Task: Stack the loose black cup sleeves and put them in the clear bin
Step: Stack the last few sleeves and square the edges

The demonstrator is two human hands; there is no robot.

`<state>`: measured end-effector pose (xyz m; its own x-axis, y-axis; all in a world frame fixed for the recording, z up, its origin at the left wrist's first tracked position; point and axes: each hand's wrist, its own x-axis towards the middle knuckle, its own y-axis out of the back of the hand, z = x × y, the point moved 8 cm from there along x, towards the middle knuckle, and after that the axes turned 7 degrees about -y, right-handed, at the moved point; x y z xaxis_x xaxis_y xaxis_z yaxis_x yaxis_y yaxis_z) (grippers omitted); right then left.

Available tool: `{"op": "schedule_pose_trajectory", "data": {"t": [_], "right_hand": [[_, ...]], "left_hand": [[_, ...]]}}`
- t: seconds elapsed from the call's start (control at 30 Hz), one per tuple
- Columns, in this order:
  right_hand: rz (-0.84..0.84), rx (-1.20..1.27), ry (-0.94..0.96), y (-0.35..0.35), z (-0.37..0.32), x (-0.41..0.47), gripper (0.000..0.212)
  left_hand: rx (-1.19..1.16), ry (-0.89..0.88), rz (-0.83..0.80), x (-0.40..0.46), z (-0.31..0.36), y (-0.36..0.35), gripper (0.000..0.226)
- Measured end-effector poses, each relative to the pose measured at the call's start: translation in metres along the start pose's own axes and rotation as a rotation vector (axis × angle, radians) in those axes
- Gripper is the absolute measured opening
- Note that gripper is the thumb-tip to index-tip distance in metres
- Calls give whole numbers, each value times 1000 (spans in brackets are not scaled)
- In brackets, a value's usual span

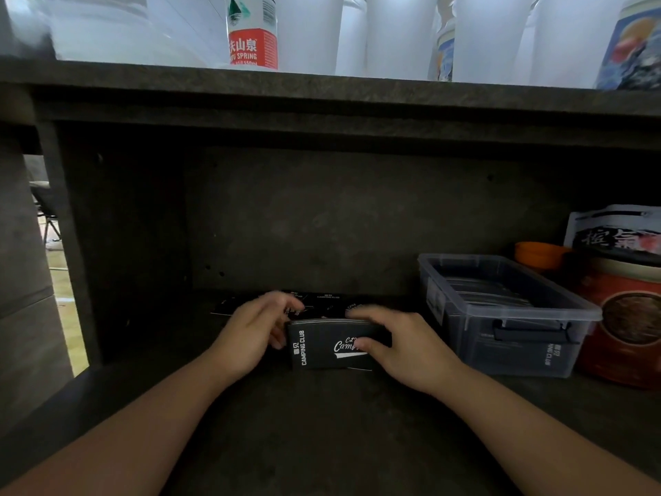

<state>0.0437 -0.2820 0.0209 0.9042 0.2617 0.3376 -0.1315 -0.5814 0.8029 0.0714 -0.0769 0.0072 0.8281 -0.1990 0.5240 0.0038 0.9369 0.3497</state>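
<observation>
Right hand (404, 347) grips sleeve stack (329, 347); left hand (255, 332) touches its left end.

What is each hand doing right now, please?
Left hand: open, fingers at the edge of the stack of black cup sleeves.
Right hand: grips that stack.

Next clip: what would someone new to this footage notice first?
Two hands meet at the centre of a dark shelf: the right hand holds a stack of black cup sleeves printed "Camping Club", and the left hand touches its left end. More loose sleeves lie just behind. To the right stands an open clear bin that already holds sleeves.
</observation>
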Motion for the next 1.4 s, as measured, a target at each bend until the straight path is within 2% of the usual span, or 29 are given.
{"op": "schedule_pose_trajectory", "data": {"t": [0.03, 0.07, 0.13, 0.2, 0.27, 0.3, 0.37, 0.47, 0.53, 0.63, 0.7, 0.77, 1.1, 1.2, 1.33, 1.4], "right_hand": [[-15, 18, 18, -1, -1, 0, 39], [-20, 37, 19, -2, -1, 0, 31], [-13, 55, 20, -3, 0, 0, 23], [-11, 67, 33, -4, -1, 0, 19], [-14, 85, 51, -5, -3, 0, 16], [-18, 97, 55, -5, -4, 0, 15], [-26, 115, 56, -4, -4, 1, 15], [-40, 133, 47, -6, -3, 0, 16], [-35, 144, 40, -6, -2, 0, 15], [-28, 160, 52, -4, -3, -1, 17], [-27, 163, 76, -3, -6, -2, 19], [-27, 165, 86, -2, -7, -2, 20], [-31, 161, 86, -1, -7, -3, 19], [-24, 163, 87, 0, -7, -3, 21], [-24, 154, 85, -1, -6, -3, 18], [-29, 158, 82, -1, -5, -2, 19]], "left_hand": [[-27, 28, 79, 1, -1, 7, 35], [66, 40, 153, 3, -4, 18, 35], [479, 123, 188, 6, -17, 38, 37], [798, 283, 46, 5, -38, 46, 57], [934, 438, -149, -1, -57, 40, 67], [977, 461, -214, -3, -61, 36, 68], [1036, 418, -203, 0, -56, 32, 68], [1027, 272, -105, 6, -39, 32, 71], [944, 202, -47, 6, -34, 35, 82], [903, 271, -66, 3, -38, 38, 95], [953, 374, -207, -3, -49, 33, 85], [987, 394, -279, -4, -54, 30, 75], [1031, 177, -223, 5, -29, 25, 36], [1058, 104, -172, 6, -13, 21, 35], [1024, -38, 14, 8, 7, 27, 39], [990, -31, 18, 9, 4, 29, 33]]}}
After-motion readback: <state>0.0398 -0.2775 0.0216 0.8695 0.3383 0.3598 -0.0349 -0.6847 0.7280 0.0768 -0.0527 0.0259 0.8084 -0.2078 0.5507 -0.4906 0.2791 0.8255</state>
